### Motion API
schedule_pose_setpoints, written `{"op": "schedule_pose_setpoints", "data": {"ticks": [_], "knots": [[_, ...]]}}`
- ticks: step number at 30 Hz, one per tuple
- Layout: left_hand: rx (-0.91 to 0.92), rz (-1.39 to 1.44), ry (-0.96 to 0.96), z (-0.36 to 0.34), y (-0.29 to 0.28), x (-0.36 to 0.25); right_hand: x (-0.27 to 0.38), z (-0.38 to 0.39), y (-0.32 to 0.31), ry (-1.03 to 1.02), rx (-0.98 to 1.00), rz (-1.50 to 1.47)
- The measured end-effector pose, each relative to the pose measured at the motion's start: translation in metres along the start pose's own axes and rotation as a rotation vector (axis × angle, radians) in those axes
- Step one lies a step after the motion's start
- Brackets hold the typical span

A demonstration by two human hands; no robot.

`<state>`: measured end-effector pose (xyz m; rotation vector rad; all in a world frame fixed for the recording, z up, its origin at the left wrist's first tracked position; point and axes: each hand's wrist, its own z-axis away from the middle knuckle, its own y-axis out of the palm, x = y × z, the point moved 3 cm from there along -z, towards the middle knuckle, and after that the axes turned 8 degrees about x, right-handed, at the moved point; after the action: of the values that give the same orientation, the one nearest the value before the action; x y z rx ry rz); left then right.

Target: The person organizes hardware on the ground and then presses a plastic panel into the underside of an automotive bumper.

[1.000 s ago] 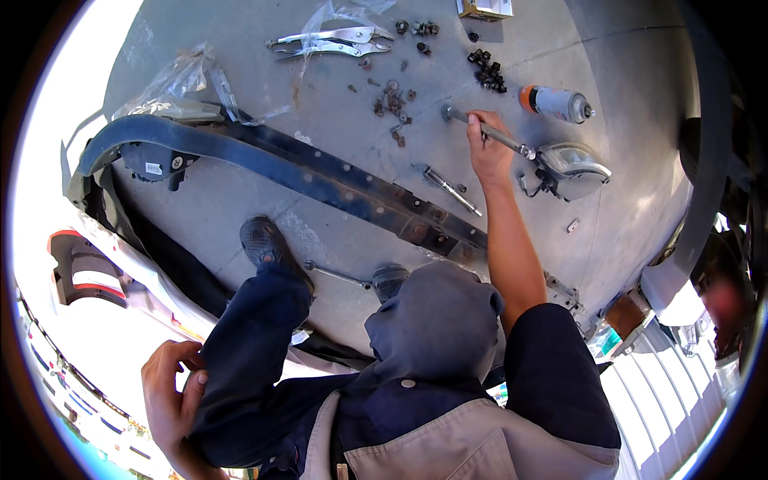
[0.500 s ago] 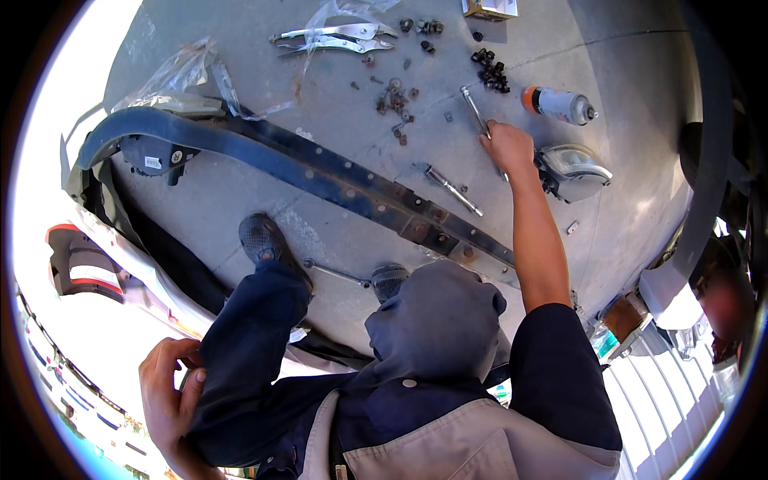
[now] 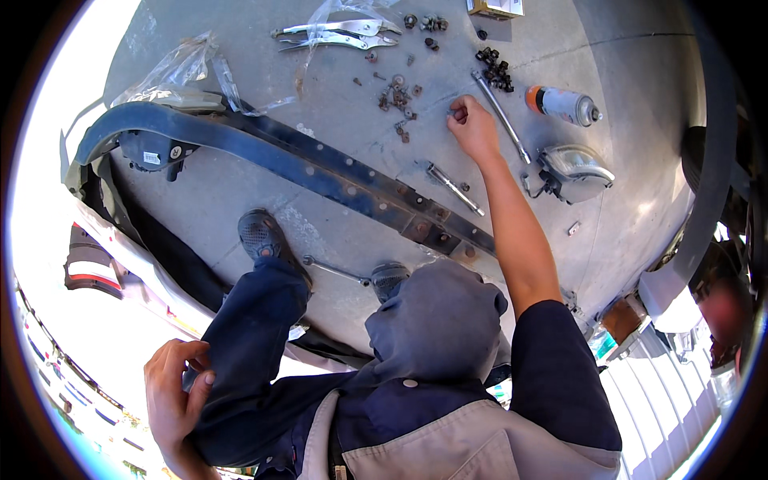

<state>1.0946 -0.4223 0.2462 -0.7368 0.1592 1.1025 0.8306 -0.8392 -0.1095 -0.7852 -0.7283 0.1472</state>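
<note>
Released from the right hand, the long silver metal tool now lies on the grey concrete floor. Well nearer than the tool, the left hand is beside a dark-blue trouser leg — thumb and fingers apart, nothing visible between. Just left of the tool, the right fingertips curl close together — whether they grip anything, I cannot tell; a light, low pinch probably suits small parts best. Clustered black fasteners lie by the tool's far end.
</note>
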Motion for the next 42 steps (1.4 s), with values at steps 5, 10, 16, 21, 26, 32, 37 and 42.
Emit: {"op": "schedule_pose_setpoints", "data": {"ticks": [5, 10, 16, 21, 26, 32, 37, 42], "knots": [[-0.026, 0.033, -0.019, 0.001, -0.002, -0.002, 0.026, 0.02, -0.01, 0.066, 0.251, -1.35], [-0.024, 0.007, 0.002, 0.0, -0.003, 0.0, 0.048, 0.031, -0.015, -0.049, 0.314, -1.567], [-0.026, 0.005, -0.008, 0.0, -0.004, 0.001, 0.049, 0.031, -0.008, -0.06, 0.337, -1.591], [-0.027, -0.002, 0.0, 0.001, -0.005, 0.003, 0.028, 0.024, 0.007, 0.136, 0.337, -1.41], [-0.035, 0.001, 0.0, 0.002, -0.004, 0.005, 0.028, 0.01, 0.022, 0.13, 0.256, -0.949], [-0.03, 0.003, 0.002, 0.002, -0.004, 0.008, 0.067, 0.003, 0.034, -0.206, 0.044, 0.098], [-0.033, 0.009, 0.004, 0.004, -0.005, 0.009, 0.068, -0.002, 0.038, -0.29, -0.016, 0.199], [-0.036, 0.006, 0.002, 0.005, -0.005, 0.01, 0.054, -0.004, 0.041, -0.286, -0.049, 0.079]]}}
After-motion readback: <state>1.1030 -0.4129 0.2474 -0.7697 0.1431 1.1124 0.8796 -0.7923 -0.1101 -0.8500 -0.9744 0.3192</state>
